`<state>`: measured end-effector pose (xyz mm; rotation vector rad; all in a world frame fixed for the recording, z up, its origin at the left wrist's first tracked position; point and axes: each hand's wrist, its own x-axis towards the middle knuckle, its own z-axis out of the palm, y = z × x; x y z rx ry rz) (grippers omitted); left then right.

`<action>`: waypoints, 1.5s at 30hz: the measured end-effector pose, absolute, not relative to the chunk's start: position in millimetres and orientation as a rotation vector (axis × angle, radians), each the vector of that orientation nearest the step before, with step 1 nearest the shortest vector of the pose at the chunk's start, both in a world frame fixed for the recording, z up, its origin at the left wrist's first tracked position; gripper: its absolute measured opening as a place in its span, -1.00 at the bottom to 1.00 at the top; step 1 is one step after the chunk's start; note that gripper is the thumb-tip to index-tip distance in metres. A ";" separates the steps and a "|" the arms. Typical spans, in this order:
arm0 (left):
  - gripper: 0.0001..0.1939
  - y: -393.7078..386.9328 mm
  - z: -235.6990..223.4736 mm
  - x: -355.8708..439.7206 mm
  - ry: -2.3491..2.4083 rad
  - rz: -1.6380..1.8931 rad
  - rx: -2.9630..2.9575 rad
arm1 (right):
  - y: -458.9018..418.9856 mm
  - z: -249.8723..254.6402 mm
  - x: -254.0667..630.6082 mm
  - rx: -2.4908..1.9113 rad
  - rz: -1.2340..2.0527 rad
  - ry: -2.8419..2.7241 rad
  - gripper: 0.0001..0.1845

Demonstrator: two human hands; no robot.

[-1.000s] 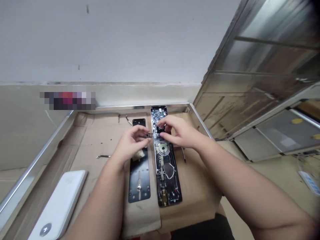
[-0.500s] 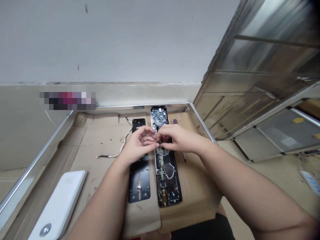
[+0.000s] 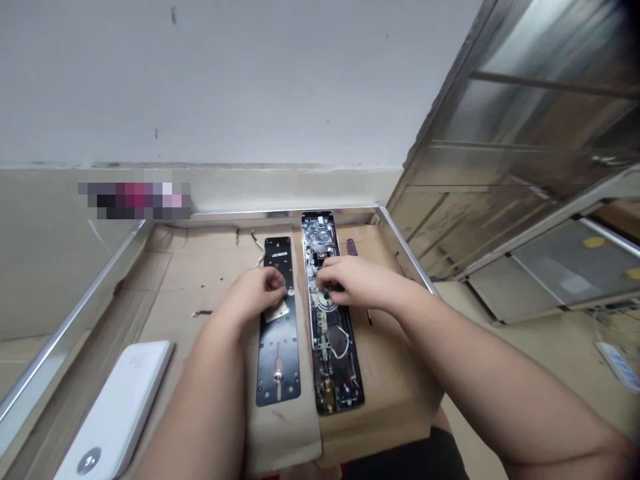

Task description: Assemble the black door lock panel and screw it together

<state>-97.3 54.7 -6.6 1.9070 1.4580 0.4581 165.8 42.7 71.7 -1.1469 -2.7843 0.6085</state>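
Observation:
A long open lock body [image 3: 331, 347] with circuit boards, wires and a round metal part lies lengthwise on cardboard [image 3: 210, 280]. Left of it lies a flat black mounting plate [image 3: 279, 360] with holes. My right hand [image 3: 350, 281] rests on the lock body's middle, fingers curled and pinched down onto a small part I cannot make out. My left hand [image 3: 257, 293] is curled over the black plate, fingertips closed beside a small pale tag [image 3: 278, 310] lying on the plate. What the left fingers hold, if anything, is hidden.
A white flat device [image 3: 117, 410] lies at the near left. A purple-handled tool [image 3: 352, 247] sits right of the lock's far end. A thin wire [image 3: 205, 313] lies on the cardboard. Metal rails [image 3: 75, 320] frame the surface; a metal cabinet [image 3: 525, 167] stands on the right.
My hands met over the lock body half a second ago. The left hand has since drawn back left and down onto the black plate. The right hand has lowered onto the lock body.

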 end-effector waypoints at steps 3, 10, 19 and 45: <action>-0.72 55.8 -12.1 -97.1 1.485 0.401 1.963 | 40.7 74.1 163.2 -1.133 0.592 -2.802 -0.79; -0.65 56.6 -14.2 -103.3 1.496 0.322 1.921 | 35.4 80.6 158.3 -1.081 0.601 -2.869 -0.78; -0.70 56.0 -18.3 -108.0 1.411 0.384 1.868 | 34.9 78.3 159.9 -1.052 0.633 -2.761 -0.77; -0.65 55.8 -15.9 -110.0 1.403 0.428 1.912 | 27.6 77.5 150.5 -1.299 0.496 -2.784 -0.85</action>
